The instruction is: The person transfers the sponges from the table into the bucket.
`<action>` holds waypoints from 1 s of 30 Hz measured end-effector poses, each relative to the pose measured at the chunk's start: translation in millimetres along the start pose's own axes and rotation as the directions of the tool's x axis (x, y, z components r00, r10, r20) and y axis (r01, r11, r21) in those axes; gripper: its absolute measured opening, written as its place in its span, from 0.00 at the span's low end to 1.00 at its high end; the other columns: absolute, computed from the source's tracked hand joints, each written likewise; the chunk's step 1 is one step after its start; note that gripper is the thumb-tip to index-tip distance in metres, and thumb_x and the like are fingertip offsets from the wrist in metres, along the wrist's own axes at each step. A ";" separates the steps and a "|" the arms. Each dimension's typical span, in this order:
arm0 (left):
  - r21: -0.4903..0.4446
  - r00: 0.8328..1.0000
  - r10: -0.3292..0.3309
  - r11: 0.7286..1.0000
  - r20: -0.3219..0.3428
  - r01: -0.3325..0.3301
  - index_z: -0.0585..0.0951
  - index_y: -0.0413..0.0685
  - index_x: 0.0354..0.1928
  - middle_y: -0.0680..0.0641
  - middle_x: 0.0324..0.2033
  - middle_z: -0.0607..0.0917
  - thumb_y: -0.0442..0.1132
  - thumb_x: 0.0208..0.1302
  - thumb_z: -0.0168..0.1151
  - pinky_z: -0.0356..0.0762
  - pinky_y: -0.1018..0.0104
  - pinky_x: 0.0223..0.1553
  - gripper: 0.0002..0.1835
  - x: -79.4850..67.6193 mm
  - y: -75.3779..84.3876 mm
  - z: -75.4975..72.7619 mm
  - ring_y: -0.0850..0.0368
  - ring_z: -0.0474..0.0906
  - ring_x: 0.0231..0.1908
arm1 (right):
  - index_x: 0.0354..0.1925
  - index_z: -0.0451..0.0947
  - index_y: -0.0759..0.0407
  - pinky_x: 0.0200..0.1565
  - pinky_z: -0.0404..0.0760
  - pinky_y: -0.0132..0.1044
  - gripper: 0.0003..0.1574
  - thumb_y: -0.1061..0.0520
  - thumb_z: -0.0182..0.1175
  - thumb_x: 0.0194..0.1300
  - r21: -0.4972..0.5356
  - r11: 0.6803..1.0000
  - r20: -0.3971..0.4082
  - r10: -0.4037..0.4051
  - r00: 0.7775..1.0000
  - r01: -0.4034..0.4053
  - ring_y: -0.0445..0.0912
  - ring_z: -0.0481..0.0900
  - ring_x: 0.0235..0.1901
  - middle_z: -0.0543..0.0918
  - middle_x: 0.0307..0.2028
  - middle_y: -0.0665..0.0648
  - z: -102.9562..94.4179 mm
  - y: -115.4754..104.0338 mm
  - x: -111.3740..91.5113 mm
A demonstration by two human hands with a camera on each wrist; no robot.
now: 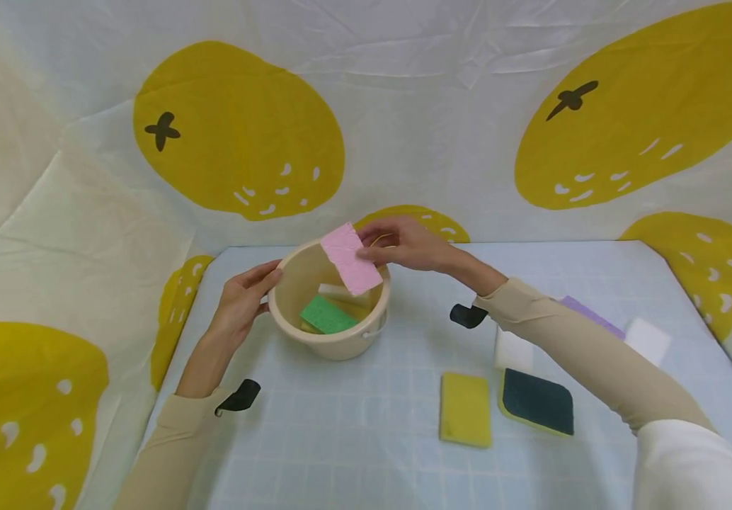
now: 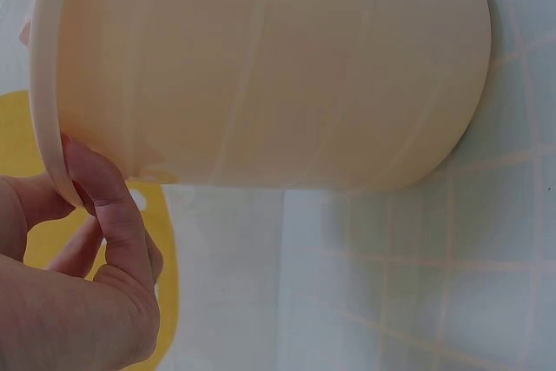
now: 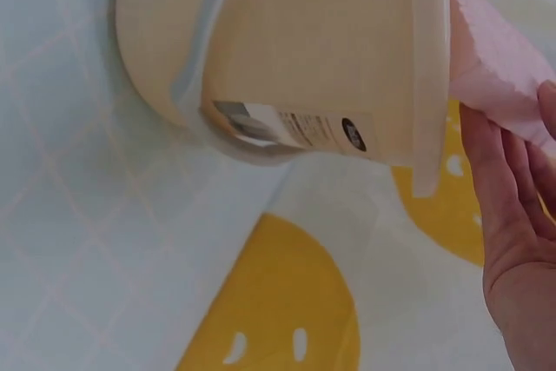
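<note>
The right hand [image 1: 407,244] has its grip clamped on a pink sponge [image 1: 351,261], thumb over one face and fingers behind; the sponge is held tilted over the mouth of a cream bucket [image 1: 335,348]. The left hand [image 1: 243,294] pinches the bucket's rim on the side facing the counter's left edge. The bucket stands on the counter [image 1: 315,432] near the far edge, towards the far left corner. Inside it, a green sponge [image 1: 326,315] lies in front of a white block [image 1: 340,292], with something yellow partly hidden beneath. The right wrist view shows a printed label [image 3: 300,126] and a pale handle [image 3: 211,19] on the bucket's side.

Towards the counter's right edge lie a yellow sponge [image 1: 464,411], a dark-faced sponge [image 1: 536,400] just beside it, a white sponge [image 1: 512,350], a purple sponge [image 1: 592,316] and a second white piece [image 1: 648,341], some partly behind the right sleeve [image 1: 576,354].
</note>
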State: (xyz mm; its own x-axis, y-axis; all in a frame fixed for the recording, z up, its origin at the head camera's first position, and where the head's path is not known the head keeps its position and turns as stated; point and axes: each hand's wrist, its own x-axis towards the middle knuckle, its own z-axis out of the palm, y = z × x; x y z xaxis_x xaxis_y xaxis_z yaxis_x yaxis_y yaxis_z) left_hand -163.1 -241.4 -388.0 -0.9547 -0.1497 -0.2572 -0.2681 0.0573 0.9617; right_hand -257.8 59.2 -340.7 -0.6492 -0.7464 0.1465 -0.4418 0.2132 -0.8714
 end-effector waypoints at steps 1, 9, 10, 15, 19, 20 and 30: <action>-0.001 1.000 0.000 1.000 0.001 0.000 0.74 0.50 0.63 0.47 0.58 0.75 0.51 0.61 0.63 0.80 0.70 0.38 0.28 -0.1 0.1 -0.1 0.59 0.75 0.50 | 0.52 0.78 0.59 0.45 0.80 0.38 0.20 0.57 0.65 0.61 -0.010 1.000 0.000 -0.017 1.000 0.017 0.49 0.81 0.41 0.81 0.43 0.55 1.5 4.6 3.1; -0.022 1.000 0.010 1.000 0.005 -0.010 0.74 0.50 0.62 0.48 0.56 0.76 0.49 0.62 0.63 0.80 0.71 0.37 0.27 1.4 -1.7 -0.3 0.59 0.75 0.48 | 0.49 0.79 0.58 0.47 0.79 0.35 0.20 0.52 0.66 0.60 -0.056 0.995 0.046 -0.078 0.996 0.080 0.43 0.81 0.39 0.83 0.40 0.52 14.1 17.1 18.5; -0.027 1.000 0.013 1.000 0.007 -0.013 0.74 0.49 0.62 0.48 0.56 0.76 0.49 0.62 0.63 0.80 0.71 0.37 0.27 1.5 -2.0 -0.4 0.59 0.75 0.48 | 0.50 0.79 0.57 0.45 0.80 0.35 0.20 0.51 0.66 0.61 -0.068 0.995 0.054 -0.073 0.996 0.076 0.43 0.81 0.39 0.83 0.40 0.51 15.6 16.5 19.7; -0.022 1.000 0.015 1.000 0.008 -0.015 0.74 0.49 0.62 0.48 0.56 0.77 0.49 0.62 0.63 0.80 0.71 0.37 0.27 1.7 -2.7 -0.6 0.59 0.75 0.48 | 0.51 0.80 0.58 0.41 0.80 0.35 0.20 0.53 0.64 0.62 -0.108 0.992 0.103 -0.056 0.993 0.067 0.45 0.79 0.37 0.82 0.39 0.51 24.4 10.0 24.2; 0.004 1.000 0.008 1.000 0.002 -0.008 0.74 0.50 0.62 0.48 0.56 0.76 0.50 0.62 0.63 0.80 0.71 0.38 0.28 1.1 -2.4 -0.1 0.59 0.75 0.49 | 0.51 0.80 0.59 0.40 0.80 0.34 0.19 0.54 0.64 0.63 -0.128 0.990 0.153 -0.034 0.988 0.054 0.45 0.80 0.36 0.83 0.38 0.51 33.0 6.3 27.7; 0.009 1.000 0.007 1.000 0.001 -0.007 0.74 0.50 0.62 0.48 0.56 0.76 0.51 0.62 0.63 0.80 0.71 0.38 0.28 0.9 -2.2 -0.1 0.59 0.75 0.49 | 0.51 0.80 0.59 0.40 0.80 0.33 0.19 0.54 0.64 0.63 -0.129 0.990 0.164 -0.028 0.986 0.050 0.45 0.80 0.35 0.83 0.38 0.52 35.4 6.0 28.6; -0.005 1.000 0.016 1.000 -0.002 -0.016 0.75 0.50 0.62 0.48 0.56 0.77 0.49 0.62 0.63 0.80 0.70 0.38 0.27 0.8 -2.5 0.0 0.59 0.76 0.48 | 0.46 0.80 0.61 0.35 0.82 0.34 0.13 0.57 0.63 0.63 -0.124 0.992 0.282 0.036 0.959 -0.001 0.46 0.78 0.31 0.82 0.34 0.55 56.4 4.2 39.5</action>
State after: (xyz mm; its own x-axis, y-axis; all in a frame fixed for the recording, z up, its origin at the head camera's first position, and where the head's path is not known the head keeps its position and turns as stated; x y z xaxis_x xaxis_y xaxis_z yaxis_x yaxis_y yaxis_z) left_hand -163.2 -241.7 -390.6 -0.9587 -0.1504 -0.2413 -0.2518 0.0549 0.9662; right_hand -250.4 -4.9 -365.0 -0.4636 -0.8858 -0.0233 -0.5145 0.2905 -0.8068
